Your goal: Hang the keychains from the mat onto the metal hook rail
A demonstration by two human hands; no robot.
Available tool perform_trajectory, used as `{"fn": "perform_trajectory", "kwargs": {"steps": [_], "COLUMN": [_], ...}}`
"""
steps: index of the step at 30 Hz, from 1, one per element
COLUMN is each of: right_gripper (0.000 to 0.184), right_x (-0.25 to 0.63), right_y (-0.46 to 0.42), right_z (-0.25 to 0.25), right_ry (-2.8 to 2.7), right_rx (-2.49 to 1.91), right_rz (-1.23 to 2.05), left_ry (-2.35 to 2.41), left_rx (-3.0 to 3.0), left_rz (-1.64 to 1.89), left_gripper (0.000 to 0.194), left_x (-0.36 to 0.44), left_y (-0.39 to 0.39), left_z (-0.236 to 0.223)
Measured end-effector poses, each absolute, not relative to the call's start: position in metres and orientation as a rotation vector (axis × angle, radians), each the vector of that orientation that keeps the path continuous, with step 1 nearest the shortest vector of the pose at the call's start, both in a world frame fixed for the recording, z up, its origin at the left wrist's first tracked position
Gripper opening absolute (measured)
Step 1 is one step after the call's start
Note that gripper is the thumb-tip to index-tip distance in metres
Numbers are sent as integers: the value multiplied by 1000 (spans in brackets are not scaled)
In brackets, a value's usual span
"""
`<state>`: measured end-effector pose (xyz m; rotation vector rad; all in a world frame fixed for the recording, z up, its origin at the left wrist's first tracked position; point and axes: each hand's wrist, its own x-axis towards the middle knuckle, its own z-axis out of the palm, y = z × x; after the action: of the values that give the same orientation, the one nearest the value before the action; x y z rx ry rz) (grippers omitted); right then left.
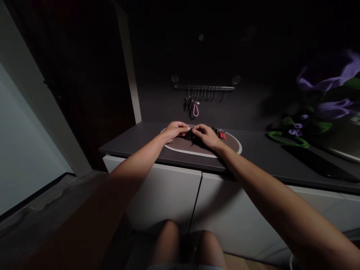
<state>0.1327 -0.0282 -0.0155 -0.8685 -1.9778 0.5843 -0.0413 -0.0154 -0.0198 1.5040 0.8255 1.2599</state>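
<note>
My left hand point(176, 130) and my right hand point(206, 135) meet over an oval brown mat point(232, 145) with a pale rim. Both are closed in a pinch, thumb against fingers, with their tips close together. Whatever lies between the fingertips is too small and dark to make out. Just below them is a clump of small dark things point(192, 139), possibly keys, partly hidden by my right hand. Beside my right hand, a small red item point(222, 135) lies on the mat next to more dark pieces.
A clear rail point(205, 88) with hooks is fixed to the dark wall; keys point(189, 103) and a pink loop point(196, 109) hang from it. Purple flowers point(333, 108) and a green ring point(289, 141) stand right on the dark counter point(260, 157). White cabinet doors point(168, 191) are below.
</note>
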Motion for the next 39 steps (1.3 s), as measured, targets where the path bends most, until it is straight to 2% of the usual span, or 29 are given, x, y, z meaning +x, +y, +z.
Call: {"fn": "perform_trajectory", "kwargs": {"steps": [12,20,27,34,39], "right_gripper": [26,23,22,11,11], "right_x": [137,138,141,137,133], "right_y": [-26,-18,19,54,83], "right_z": [-16,-6,18,50,65], "right_ry": [-1901,-1756,-1650,-1500,-1446], "right_rx": [-809,-811,-843,-928,-959], "right_rz": [638,594,534,560,504], "left_ry": [806,834,998,1271,1348], "left_rx": [1517,1621,1667,2048,2198], "left_rz": [1238,1269,1607,1535,1580], "left_gripper": [35,37,24,18,17], "left_x": [-34,-22,-7,-13,-14], "left_y": [-19,-15,7,16,22], "left_z": [-19,7,5,-15,-22]}}
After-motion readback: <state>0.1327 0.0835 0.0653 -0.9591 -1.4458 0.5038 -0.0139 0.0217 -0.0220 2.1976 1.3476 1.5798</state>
